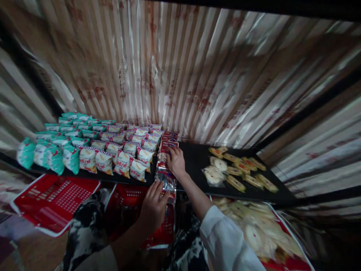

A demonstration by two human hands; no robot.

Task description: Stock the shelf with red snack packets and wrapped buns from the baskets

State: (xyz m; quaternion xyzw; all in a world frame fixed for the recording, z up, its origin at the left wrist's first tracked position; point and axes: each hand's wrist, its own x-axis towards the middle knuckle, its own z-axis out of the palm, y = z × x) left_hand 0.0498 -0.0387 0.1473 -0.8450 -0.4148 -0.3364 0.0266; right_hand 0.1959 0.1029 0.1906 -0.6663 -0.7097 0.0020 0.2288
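Observation:
A narrow row of red and silver flat packets (166, 175) runs from back to front on a black shelf (194, 158). My right hand (176, 162) reaches over the row, its fingers bent down onto a red packet (167, 147). At the shelf's front edge my left hand (154, 203) has its fingers and thumb closed about a shiny silver-and-red packet (169, 183); part of it is hidden. Just left of the row stand white snack bags (138, 169) with striped tops, in several lines.
Teal bags (70, 158) fill the shelf's left end. Yellow packets (236, 183) and clear-wrapped round white pieces (214, 175) lie at the right. Below are red baskets (56, 199) and a container of wrapped pale goods (254, 229). Corrugated sheeting (169, 75) stands behind.

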